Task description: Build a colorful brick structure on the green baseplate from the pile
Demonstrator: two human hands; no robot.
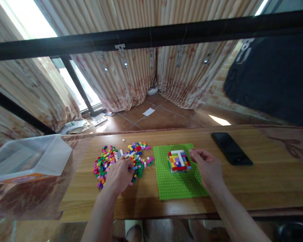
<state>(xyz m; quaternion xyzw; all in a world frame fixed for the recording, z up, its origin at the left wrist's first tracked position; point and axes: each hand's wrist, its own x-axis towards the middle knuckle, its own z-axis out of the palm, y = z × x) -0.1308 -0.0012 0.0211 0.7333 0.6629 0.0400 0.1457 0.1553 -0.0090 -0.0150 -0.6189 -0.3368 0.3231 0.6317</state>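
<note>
A green baseplate lies on the wooden table. On its far half stands a small multicoloured brick block with a white T on top. My right hand rests on the baseplate just right of the block, fingers curled toward its edge; whether it holds a brick is hidden. My left hand lies palm down on a pile of small loose coloured bricks left of the baseplate, its fingertips pinching among them.
A black phone lies on the table to the right. A clear plastic tub sits at the table's left end. A single white brick lies behind the pile. Curtains and a black metal bar are beyond the table.
</note>
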